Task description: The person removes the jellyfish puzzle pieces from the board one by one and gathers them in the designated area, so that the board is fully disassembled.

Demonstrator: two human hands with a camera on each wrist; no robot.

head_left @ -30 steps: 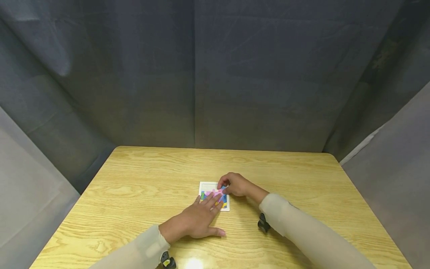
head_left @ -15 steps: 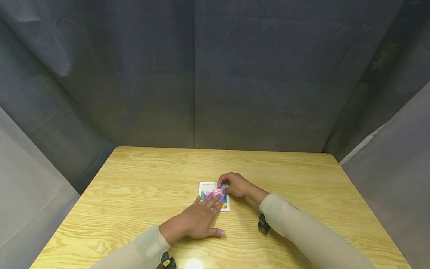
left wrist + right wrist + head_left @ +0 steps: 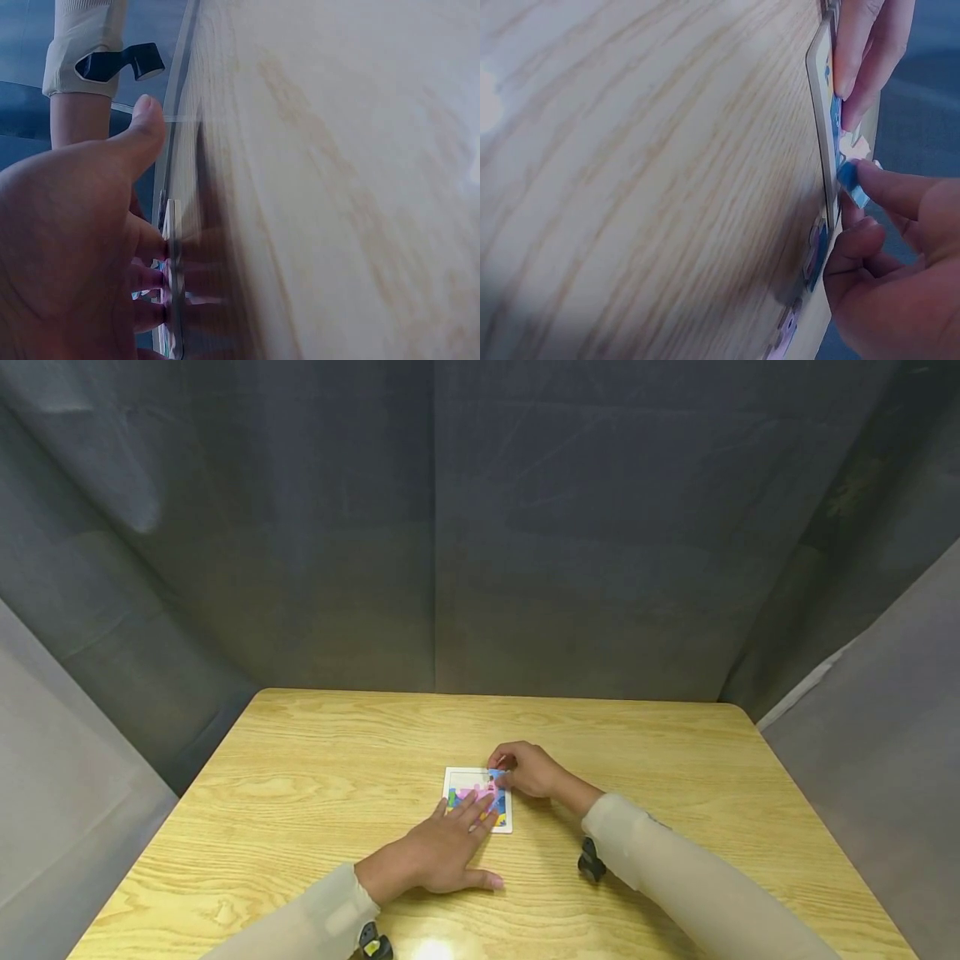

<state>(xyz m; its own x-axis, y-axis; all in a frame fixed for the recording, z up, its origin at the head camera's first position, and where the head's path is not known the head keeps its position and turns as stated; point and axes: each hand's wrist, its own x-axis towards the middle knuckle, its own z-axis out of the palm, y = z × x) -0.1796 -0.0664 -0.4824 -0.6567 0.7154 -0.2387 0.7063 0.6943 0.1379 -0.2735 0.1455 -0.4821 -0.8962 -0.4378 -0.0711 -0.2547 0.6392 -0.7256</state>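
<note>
A small jigsaw puzzle in a white-rimmed tray [image 3: 447, 783] lies on the table, its lower part filled with a pink, blue and yellow picture and its upper left showing bare backing. My left hand [image 3: 442, 853] is spread flat, fingertips pressing on the fitted pieces, thumb out to the side over the wood. At the tray's upper right corner, my right hand [image 3: 528, 770] pinches a blue puzzle piece [image 3: 849, 178] between thumb and fingers. That piece is tilted above the tray in the right wrist view, and the fingers partly cover it.
Beside the tray, two loose puzzle pieces, a blue-and-pink piece [image 3: 815, 255] and a pinkish piece [image 3: 784, 337], lie on the wood in the right wrist view. The wooden table [image 3: 315, 760] ends at a dark curtain [image 3: 585, 568] behind.
My right hand has shifted slightly, and the pinched puzzle piece has turned and tipped up at the tray's corner. The left hand stays in place.
</note>
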